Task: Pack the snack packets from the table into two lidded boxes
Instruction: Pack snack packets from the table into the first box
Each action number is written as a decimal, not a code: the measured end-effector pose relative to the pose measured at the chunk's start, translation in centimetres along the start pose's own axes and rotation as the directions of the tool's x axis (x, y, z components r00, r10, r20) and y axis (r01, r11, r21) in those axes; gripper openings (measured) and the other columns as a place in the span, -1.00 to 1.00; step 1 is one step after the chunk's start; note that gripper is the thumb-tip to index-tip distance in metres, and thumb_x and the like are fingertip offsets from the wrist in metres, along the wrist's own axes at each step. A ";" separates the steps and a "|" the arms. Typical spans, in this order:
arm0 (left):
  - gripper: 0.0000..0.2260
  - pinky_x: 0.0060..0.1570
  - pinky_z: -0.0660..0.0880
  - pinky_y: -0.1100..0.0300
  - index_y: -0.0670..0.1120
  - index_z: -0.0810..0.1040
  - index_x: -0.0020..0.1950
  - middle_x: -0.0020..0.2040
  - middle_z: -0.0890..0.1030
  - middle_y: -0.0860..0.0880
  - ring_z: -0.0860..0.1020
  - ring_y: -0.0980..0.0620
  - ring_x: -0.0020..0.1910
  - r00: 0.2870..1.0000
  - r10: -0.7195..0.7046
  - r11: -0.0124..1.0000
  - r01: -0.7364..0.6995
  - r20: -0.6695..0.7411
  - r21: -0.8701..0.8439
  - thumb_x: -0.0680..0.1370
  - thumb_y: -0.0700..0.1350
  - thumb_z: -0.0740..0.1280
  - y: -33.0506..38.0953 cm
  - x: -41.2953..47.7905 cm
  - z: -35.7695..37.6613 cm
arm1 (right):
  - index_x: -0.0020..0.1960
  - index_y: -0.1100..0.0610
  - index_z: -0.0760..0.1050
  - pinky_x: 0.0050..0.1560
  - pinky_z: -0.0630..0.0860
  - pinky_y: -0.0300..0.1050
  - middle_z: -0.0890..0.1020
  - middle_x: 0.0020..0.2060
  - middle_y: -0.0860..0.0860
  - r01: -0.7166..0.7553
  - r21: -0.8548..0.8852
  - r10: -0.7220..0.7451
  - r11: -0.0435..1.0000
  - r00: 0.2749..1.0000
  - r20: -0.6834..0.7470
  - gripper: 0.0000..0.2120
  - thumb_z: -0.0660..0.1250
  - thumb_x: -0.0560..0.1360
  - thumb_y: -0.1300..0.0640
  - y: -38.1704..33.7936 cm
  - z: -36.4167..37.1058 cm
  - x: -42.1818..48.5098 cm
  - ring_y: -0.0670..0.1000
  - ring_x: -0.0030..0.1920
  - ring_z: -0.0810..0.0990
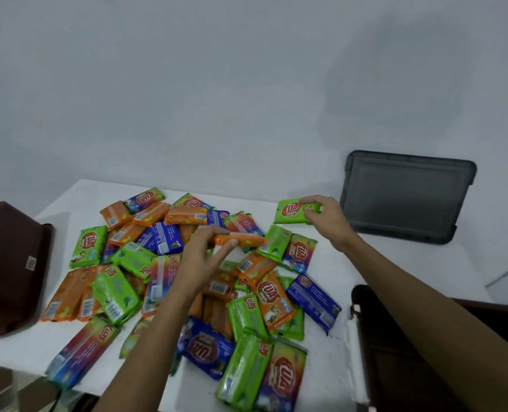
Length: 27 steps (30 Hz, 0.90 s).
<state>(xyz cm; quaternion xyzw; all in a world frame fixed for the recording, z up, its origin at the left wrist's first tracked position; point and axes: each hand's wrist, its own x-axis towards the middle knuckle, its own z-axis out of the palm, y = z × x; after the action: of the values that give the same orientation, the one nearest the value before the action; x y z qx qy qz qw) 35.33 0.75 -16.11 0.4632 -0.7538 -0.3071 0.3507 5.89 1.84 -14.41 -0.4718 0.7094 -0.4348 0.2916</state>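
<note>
Containers on record: a brown box (pixel 12 263) sits at the left edge of the white table (pixel 336 272), tilted and cut off by the frame. Only an outer wall with a small label shows, and its inside cannot be seen. A second dark box (pixel 401 361) stands at the lower right, just beside the table and partly covered by the right forearm; its inside is too dark to make out any contents. A grey lid (pixel 407 197) leans against the wall (pixel 217 84) beyond the table's far right corner, apart from both boxes. The snack packets (pixel 273 295), in orange, green, blue and multicoloured wrappers, lie in a loose overlapping heap across most of the tabletop, some face up and some showing barcodes. Packets at the near edge are cut off by the bottom of the frame, and the arms hide several in the middle. Motion blur softens the print on many wrappers. The left hand (pixel 199 263) is raised over the centre of the heap, thumb and fingertips closed in a pinch on an orange packet (pixel 241 240) held edge-on, clear of the pile. The right hand (pixel 324 218) is out over the far right part of the table, fingers curled over the top edge of a green packet (pixel 297 211) with its logo face showing
</note>
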 end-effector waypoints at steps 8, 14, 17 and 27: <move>-0.77 -0.12 0.59 0.20 -0.13 0.56 -0.04 0.02 0.64 -0.14 0.62 -0.05 -0.04 0.941 -0.269 0.562 0.327 0.206 -0.760 0.36 -0.24 0.51 8.7 -4.5 5.3 | 0.11 0.16 0.60 0.04 0.63 -0.07 0.68 0.00 0.15 0.032 0.355 -0.045 0.934 0.999 0.030 -0.68 0.24 0.49 0.45 -0.7 -11.0 -11.8 0.07 -0.02 0.69; -0.70 -0.09 0.57 0.24 -0.15 0.57 0.08 0.06 0.66 -0.09 0.64 0.01 -0.05 0.971 -0.098 0.646 0.230 0.219 -0.728 0.37 -0.29 0.45 13.8 -7.9 9.9 | 0.15 0.12 0.61 0.04 0.60 -0.18 0.67 0.10 0.02 0.035 0.338 -0.053 0.940 0.998 0.045 -0.66 0.28 0.51 0.43 2.3 -18.6 -20.6 0.00 0.06 0.67; -0.61 0.08 0.57 0.17 -0.17 0.54 0.26 0.19 0.63 -0.04 0.61 -0.01 0.12 0.966 -0.103 0.648 0.246 0.238 -0.721 0.44 -0.35 0.41 14.8 -9.7 12.1 | 0.14 0.10 0.63 0.08 0.59 -0.15 0.67 0.12 0.05 -0.024 0.371 -0.005 0.928 0.997 0.076 -0.63 0.25 0.51 0.46 5.0 -20.4 -23.1 0.02 0.10 0.66; -0.47 0.11 0.57 0.10 -0.04 0.50 0.35 0.19 0.62 -0.12 0.60 -0.12 0.17 0.925 -0.214 0.573 0.379 0.313 -0.727 0.37 -0.19 0.44 15.0 -11.7 14.6 | 0.26 0.15 0.53 0.07 0.63 -0.05 0.54 0.21 0.11 -0.276 0.086 0.238 0.957 0.920 0.312 -0.62 0.31 0.49 0.42 10.4 -15.4 -22.9 0.05 0.11 0.62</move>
<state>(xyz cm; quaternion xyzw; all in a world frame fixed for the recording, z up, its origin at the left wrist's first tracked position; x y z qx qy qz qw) 19.98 19.17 -15.39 0.3549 -0.4881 -0.6984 0.3848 -2.31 30.07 -16.63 -0.4149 0.6837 -0.3613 0.4795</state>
